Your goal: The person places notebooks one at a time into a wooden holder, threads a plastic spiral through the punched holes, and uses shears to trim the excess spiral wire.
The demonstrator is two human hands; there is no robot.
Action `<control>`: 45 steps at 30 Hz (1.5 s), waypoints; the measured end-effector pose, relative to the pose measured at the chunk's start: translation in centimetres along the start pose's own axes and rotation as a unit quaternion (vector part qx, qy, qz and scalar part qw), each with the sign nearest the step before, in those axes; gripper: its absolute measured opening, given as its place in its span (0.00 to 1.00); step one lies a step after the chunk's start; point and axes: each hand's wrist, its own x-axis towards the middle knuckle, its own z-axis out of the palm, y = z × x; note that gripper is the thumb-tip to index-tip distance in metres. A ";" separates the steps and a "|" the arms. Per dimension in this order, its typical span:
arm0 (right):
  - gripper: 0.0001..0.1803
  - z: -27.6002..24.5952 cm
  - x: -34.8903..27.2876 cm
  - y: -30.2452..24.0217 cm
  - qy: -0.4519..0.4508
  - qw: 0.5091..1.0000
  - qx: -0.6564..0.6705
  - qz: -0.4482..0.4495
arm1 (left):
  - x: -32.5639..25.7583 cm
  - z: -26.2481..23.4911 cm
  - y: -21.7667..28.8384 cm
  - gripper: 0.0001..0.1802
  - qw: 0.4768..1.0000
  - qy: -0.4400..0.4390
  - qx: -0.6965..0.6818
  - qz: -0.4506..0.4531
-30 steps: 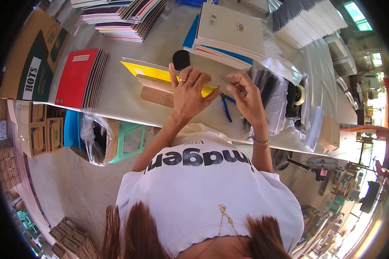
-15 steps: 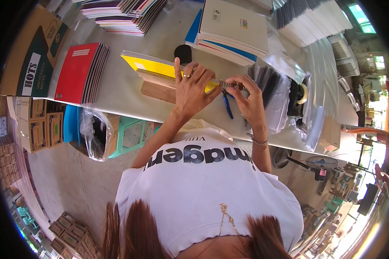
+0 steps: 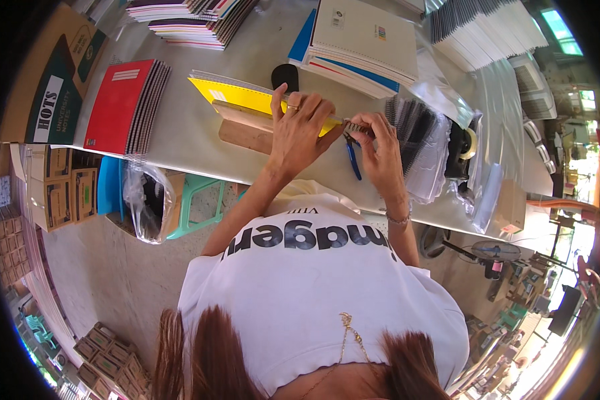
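Bare counter (image 3: 187,137) lies open at nine o'clock of the hands, while notebook stacks (image 3: 363,40) crowd twelve and bagged spirals (image 3: 417,143) three.

The grey desk (image 3: 193,133) carries a red notebook stack (image 3: 123,103) and a yellow notebook (image 3: 237,97) on a wooden block (image 3: 243,130). Blue-handled pliers (image 3: 352,159), a tape roll (image 3: 465,143) and a bag of black wire spirals (image 3: 420,143) lie beside them.

Yellow notebook (image 3: 237,97), red notebook stack (image 3: 119,105), blue-handled pliers (image 3: 352,159), teal stool (image 3: 200,200)

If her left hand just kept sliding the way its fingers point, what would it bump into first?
The left hand lies on the yellow notebook, fingers pointing away from her across the table. Straight on, it would probably first meet the small black object just beyond the notebook, then the stack of spiral notebooks. Depth is hard to judge.
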 end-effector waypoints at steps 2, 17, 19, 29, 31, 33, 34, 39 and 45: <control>0.08 -0.1 0.1 0.4 0.000 0.999 -0.047 -0.021 | 0.0 -0.1 0.0 0.14 1.000 -0.003 0.000 0.002; 0.10 -0.8 3.8 4.3 -0.291 0.908 0.261 0.152 | -1.1 -2.2 -2.7 0.14 0.981 -0.107 -0.051 0.154; 0.11 0.9 6.3 6.2 -0.284 0.937 0.192 0.072 | -1.5 -1.9 -2.6 0.15 0.984 -0.091 -0.057 0.142; 0.20 13.8 12.0 11.6 -0.233 0.895 -0.237 -0.298 | -1.3 -1.3 -2.5 0.16 0.985 -0.075 -0.076 0.133; 0.20 14.2 11.7 12.4 -0.274 0.907 -0.203 -0.247 | -1.4 -1.3 -2.6 0.16 0.986 -0.069 -0.078 0.133; 0.20 13.1 9.9 12.8 -0.263 0.914 -0.190 -0.245 | -1.7 -1.3 -2.7 0.16 0.987 -0.054 -0.073 0.130; 0.20 12.5 8.9 13.0 -0.255 0.925 -0.171 -0.223 | -1.7 -1.3 -2.8 0.16 0.988 -0.045 -0.068 0.131; 0.26 7.5 3.2 15.1 -0.087 0.992 0.002 0.091 | -1.4 -1.4 -2.6 0.16 0.988 -0.055 -0.070 0.130; 0.37 5.6 1.5 13.5 -0.148 0.982 -0.101 -0.061 | -0.9 -1.2 -2.5 0.14 0.989 -0.061 -0.072 0.115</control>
